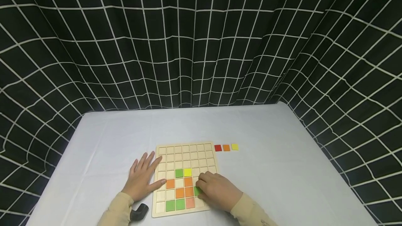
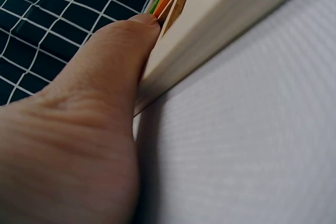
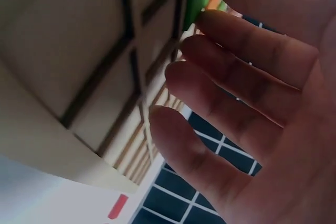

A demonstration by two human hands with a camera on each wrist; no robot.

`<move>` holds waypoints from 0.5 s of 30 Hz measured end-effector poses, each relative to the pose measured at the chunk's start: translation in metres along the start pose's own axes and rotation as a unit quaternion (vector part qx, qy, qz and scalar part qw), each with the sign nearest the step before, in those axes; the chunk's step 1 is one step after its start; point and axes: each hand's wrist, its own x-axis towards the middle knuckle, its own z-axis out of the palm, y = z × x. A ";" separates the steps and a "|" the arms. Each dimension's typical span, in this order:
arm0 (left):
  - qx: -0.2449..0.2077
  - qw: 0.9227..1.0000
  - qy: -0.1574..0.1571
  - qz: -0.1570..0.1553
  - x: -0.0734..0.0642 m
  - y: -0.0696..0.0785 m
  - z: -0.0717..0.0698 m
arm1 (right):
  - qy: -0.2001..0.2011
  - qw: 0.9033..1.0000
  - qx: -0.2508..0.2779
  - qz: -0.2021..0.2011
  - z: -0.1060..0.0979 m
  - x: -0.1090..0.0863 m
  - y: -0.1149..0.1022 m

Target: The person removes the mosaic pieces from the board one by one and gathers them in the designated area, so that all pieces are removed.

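A light wooden grid board (image 1: 178, 157) lies on the white table, its lower part holding several coloured square tiles. My left hand (image 1: 141, 180) rests spread along the board's left edge, thumb across the rim near an orange tile (image 1: 170, 184). At the board's right side, my right hand (image 1: 220, 190) has its fingers bent over a green tile (image 1: 196, 191). In the right wrist view, thumb and index finger meet at that green tile (image 3: 196, 1), with the other fingers curled beside the board. A pink tile (image 1: 190, 203) sits just left of that hand.
Red (image 1: 218, 148), orange (image 1: 226, 148) and yellow (image 1: 235, 147) tiles lie in a row beyond the board's upper right corner. A black curved object (image 1: 139, 212) is by the left wrist. Dark curtains with white grid lines (image 1: 188, 44) surround the table.
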 end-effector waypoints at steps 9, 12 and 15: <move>0.010 1.000 -0.008 -0.005 0.001 -0.003 0.002 | 0.004 1.000 -0.001 -0.009 0.005 0.002 0.001; 0.012 1.000 -0.008 -0.005 0.001 -0.004 0.003 | 0.004 1.000 0.001 -0.007 0.004 0.002 0.001; 0.013 1.000 -0.008 -0.004 0.001 -0.004 0.004 | 0.002 1.000 0.008 -0.002 0.004 0.001 0.000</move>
